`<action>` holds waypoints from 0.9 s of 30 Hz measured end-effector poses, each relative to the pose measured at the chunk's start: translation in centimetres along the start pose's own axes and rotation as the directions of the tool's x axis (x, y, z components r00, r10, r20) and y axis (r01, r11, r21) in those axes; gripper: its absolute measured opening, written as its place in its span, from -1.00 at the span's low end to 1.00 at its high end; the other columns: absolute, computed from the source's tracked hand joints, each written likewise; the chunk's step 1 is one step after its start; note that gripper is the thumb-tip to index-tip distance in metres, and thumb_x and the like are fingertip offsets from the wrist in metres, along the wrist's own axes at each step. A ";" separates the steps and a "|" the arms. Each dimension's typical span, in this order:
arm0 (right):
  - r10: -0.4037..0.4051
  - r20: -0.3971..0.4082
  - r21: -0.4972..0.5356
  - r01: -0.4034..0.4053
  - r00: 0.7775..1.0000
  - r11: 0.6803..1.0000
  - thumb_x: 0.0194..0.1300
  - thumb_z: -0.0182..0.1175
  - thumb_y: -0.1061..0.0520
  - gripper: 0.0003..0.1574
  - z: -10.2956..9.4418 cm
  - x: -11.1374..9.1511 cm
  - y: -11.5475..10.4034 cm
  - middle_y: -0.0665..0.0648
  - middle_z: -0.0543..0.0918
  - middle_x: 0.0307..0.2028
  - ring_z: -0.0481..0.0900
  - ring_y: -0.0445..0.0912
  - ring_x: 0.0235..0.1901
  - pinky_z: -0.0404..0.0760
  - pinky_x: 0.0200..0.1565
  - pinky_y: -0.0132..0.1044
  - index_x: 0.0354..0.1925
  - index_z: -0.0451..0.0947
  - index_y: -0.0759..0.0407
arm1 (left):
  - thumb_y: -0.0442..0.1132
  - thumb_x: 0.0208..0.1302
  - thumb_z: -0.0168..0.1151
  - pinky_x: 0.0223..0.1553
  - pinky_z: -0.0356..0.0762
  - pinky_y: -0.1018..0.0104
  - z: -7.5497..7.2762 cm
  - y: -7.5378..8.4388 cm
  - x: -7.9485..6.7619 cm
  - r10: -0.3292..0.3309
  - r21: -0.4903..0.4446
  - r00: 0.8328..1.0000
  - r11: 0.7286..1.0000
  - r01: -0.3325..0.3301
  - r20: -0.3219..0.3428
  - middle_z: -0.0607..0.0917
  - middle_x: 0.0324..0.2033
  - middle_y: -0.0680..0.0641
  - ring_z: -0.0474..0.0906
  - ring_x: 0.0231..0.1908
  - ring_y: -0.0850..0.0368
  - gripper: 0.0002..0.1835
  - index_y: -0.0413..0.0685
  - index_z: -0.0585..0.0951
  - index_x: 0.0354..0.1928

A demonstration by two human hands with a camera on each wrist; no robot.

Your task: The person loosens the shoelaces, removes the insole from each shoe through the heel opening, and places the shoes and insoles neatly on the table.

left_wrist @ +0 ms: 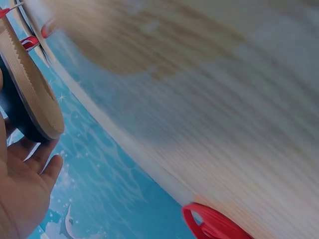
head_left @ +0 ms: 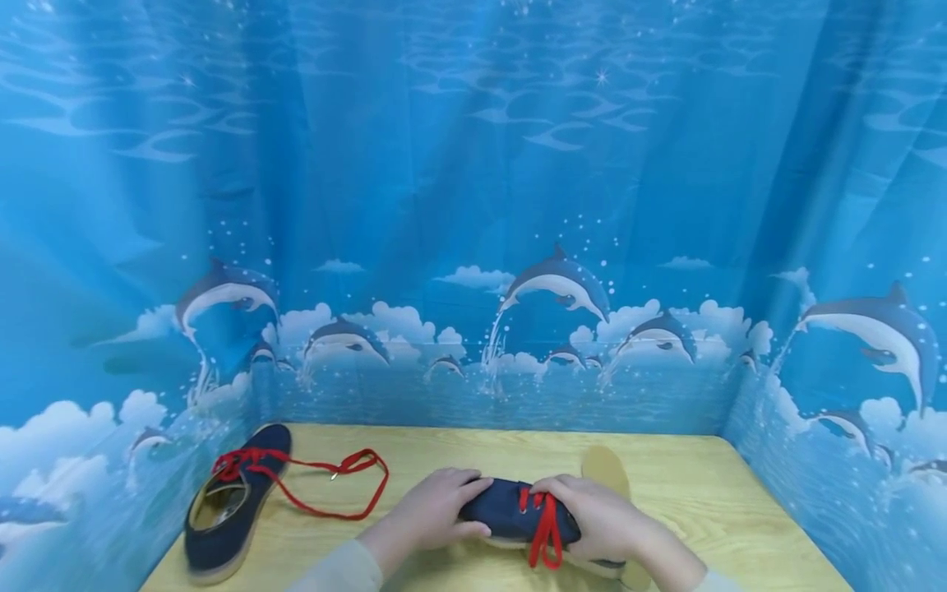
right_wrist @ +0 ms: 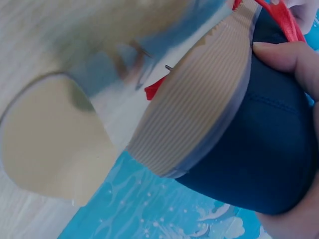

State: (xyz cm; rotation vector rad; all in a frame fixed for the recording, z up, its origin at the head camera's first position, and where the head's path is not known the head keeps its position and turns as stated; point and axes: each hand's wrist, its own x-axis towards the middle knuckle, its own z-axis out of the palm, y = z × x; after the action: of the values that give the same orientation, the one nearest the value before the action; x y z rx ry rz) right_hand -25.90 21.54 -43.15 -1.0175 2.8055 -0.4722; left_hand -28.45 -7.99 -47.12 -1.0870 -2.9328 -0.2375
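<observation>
A navy shoe (head_left: 496, 506) with red laces (head_left: 546, 534) and a ribbed tan sole (right_wrist: 199, 94) is held between both hands over the table. My left hand (head_left: 436, 511) holds its left end, thumb and fingers on either side; in the left wrist view the fingers (left_wrist: 37, 159) are at the shoe's rounded end. Its right end is gripped by my right hand (head_left: 602, 518), with the thumb (right_wrist: 279, 55) against the navy upper near the laces. Behind the right hand a tan insole (head_left: 605, 467) lies flat on the table, partly hidden by that hand.
A second navy shoe (head_left: 270, 501) stands upright at the table's left side, its long red lace (head_left: 381, 485) looped out to the right. The wood-look table (head_left: 473, 444) is bordered at the back and sides by a blue dolphin-print curtain (head_left: 444, 205).
</observation>
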 end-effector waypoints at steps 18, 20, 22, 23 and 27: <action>-0.040 0.076 0.001 0.041 0.996 0.999 0.04 0.55 -0.17 -0.05 1.5 1.2 -1.8 -0.06 0.53 0.17 0.55 -0.06 0.10 0.62 0.05 -0.05 0.35 0.35 -0.33 | 0.45 0.28 0.04 0.24 0.49 0.04 -0.3 -1.3 -4.2 0.008 -0.027 0.998 1.000 -0.006 0.056 0.52 0.31 -0.02 0.47 0.26 0.00 -0.25 0.35 0.40 0.44; -0.050 0.075 -0.001 0.050 0.996 0.999 0.04 0.55 -0.16 -0.05 1.5 1.3 -2.0 -0.06 0.53 0.18 0.55 -0.06 0.10 0.62 0.05 -0.06 0.35 0.34 -0.32 | 0.44 0.29 0.04 0.23 0.49 0.03 -0.6 -1.3 -4.6 0.007 -0.033 0.999 0.999 -0.005 0.053 0.52 0.30 -0.03 0.48 0.26 -0.01 -0.26 0.34 0.41 0.44; -0.061 0.076 -0.004 0.061 0.995 0.998 0.05 0.55 -0.15 -0.05 1.5 1.4 -2.2 -0.06 0.53 0.18 0.54 -0.07 0.11 0.62 0.06 -0.07 0.35 0.34 -0.32 | 0.44 0.29 0.04 0.23 0.50 0.03 -0.8 -1.4 -5.0 0.010 -0.031 0.999 0.999 -0.009 0.049 0.53 0.30 -0.04 0.48 0.25 -0.01 -0.26 0.33 0.42 0.43; -0.067 0.076 -0.006 0.068 0.995 0.998 0.05 0.55 -0.15 -0.05 1.6 1.5 -2.3 -0.07 0.53 0.18 0.54 -0.07 0.12 0.61 0.07 -0.07 0.35 0.34 -0.32 | 0.44 0.29 0.04 0.23 0.50 0.03 -0.9 -1.4 -5.1 0.012 -0.029 0.999 1.000 -0.011 0.049 0.53 0.29 -0.05 0.48 0.25 -0.01 -0.26 0.33 0.42 0.43; -0.098 0.083 -0.007 0.099 0.992 0.995 0.07 0.53 -0.19 -0.07 2.0 1.7 -2.4 -0.09 0.53 0.18 0.54 -0.09 0.12 0.61 0.08 -0.09 0.36 0.35 -0.31 | 0.45 0.28 0.06 0.21 0.51 0.03 -0.8 -1.6 -5.7 0.014 -0.021 0.998 1.000 -0.012 0.064 0.54 0.28 -0.04 0.50 0.23 -0.01 -0.26 0.33 0.44 0.42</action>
State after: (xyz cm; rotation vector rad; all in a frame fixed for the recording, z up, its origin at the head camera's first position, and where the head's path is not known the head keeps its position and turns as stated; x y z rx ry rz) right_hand -25.37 18.22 -44.26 -1.1547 2.6986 -0.4159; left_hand -25.19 -12.95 -46.83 -1.1371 -2.9843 -0.2378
